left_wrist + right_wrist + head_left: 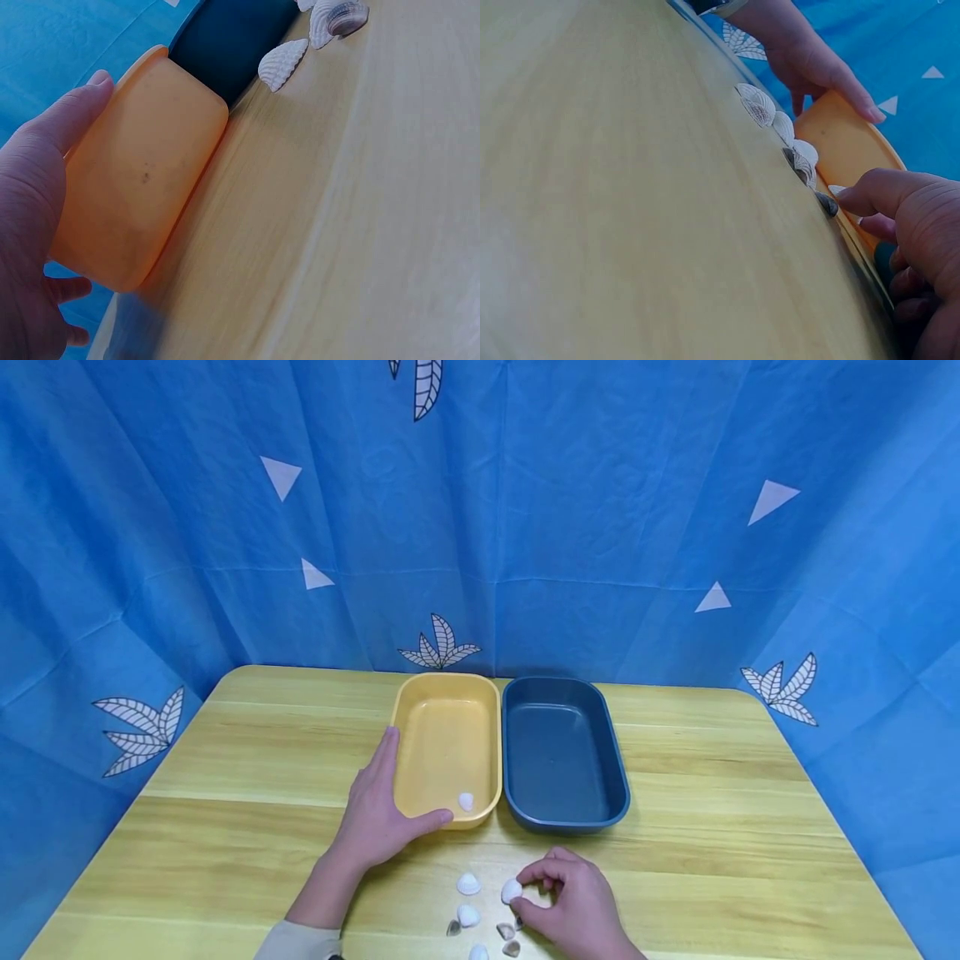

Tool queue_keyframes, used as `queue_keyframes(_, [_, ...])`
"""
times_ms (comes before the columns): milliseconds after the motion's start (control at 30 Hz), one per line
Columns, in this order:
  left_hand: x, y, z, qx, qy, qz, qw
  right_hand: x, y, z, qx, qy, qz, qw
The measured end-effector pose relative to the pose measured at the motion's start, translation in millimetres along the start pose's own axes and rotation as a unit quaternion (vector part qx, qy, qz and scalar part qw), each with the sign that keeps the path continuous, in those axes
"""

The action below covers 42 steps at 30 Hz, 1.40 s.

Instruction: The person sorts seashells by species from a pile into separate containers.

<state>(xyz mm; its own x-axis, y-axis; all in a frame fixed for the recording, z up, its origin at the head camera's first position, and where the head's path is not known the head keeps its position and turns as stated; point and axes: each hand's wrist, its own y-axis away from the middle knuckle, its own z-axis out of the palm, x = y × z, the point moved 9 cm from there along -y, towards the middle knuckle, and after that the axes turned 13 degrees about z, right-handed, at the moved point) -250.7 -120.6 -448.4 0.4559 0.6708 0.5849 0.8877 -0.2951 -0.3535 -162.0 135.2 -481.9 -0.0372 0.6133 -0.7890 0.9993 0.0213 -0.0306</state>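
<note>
My left hand [380,810] lies against the near left corner of a yellow tray [447,687]. Its fingers run straight along the tray's left wall and its thumb lies along the near rim. The left wrist view shows this hand [37,187] flat on the yellow tray's outer wall [142,187]. One white shell [466,801] lies inside the yellow tray near its front. My right hand [528,892] pinches another white shell [512,890] between thumb and forefinger, just above the table in front of the trays.
An empty dark blue tray [564,822] stands against the yellow tray's right side. Several small shells, white [468,883] and darker [506,931], lie on the wooden table [712,827] left of my right hand. Blue cloth hangs behind and beside the table.
</note>
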Motion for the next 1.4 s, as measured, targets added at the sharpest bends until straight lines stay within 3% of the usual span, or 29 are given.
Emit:
queue_keyframes(933, [-4.2, 1.7, 0.9, 0.006, 0.001, -0.003, 1.0, -4.3, 4.0, -0.8, -0.032, -0.098, 0.035, 0.994])
queue_keyframes(1267, [-3.5, 1.6, 0.7, 0.004, 0.001, -0.004, 1.0, -28.3, 8.8, -11.5, -0.01, -0.136, -0.053, 0.989])
queue_keyframes(1400, [-3.2, 1.4, 0.4, 0.003, 0.0, -0.003, 1.0, -34.5, 7.9, -15.0, 0.0, -0.142, -0.069, 0.988])
